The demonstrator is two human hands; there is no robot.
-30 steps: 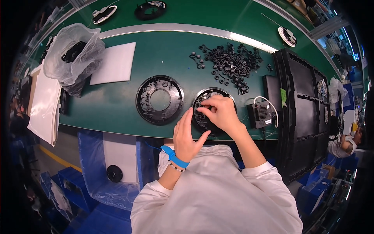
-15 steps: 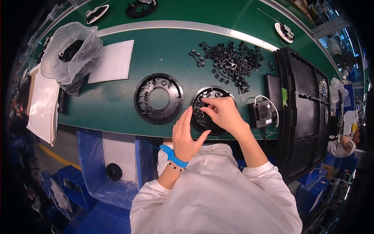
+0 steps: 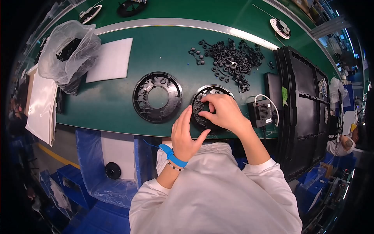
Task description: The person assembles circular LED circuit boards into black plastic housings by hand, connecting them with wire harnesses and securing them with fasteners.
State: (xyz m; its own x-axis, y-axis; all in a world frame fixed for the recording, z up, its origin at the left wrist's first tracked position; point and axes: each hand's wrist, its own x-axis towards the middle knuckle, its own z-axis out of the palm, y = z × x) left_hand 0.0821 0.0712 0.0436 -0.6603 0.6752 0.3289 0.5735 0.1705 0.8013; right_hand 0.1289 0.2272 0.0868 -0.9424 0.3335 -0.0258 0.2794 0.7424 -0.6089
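Note:
A round black plastic housing (image 3: 198, 93) lies near the front edge of the green table, partly covered by my hands. Over its left half, my right hand (image 3: 223, 112) reaches in with thumb and forefinger parted, the fingertips at small parts inside the ring. Nothing shows held between them. My left hand (image 3: 184, 134) is open, fingers stretched against the left rim and thumb spread away near the front. To the left sits a second black ring-shaped housing (image 3: 141, 111) with a round centre hole. Beyond the right housing is a heap of small black linked rubber-like pieces (image 3: 233, 62).
At right stand a small black fan-like device (image 3: 263, 112) with a white cable and tall black trays (image 3: 306, 121). A white foam sheet (image 3: 111, 60) and a clear plastic bag (image 3: 58, 64) lie at left. Below the table edge is a blue-lined bin (image 3: 87, 160) holding a black disc.
My right thumb and forefinger have spread farther apart over the housing. My left hand stays at the rim. The whole view has shifted slightly.

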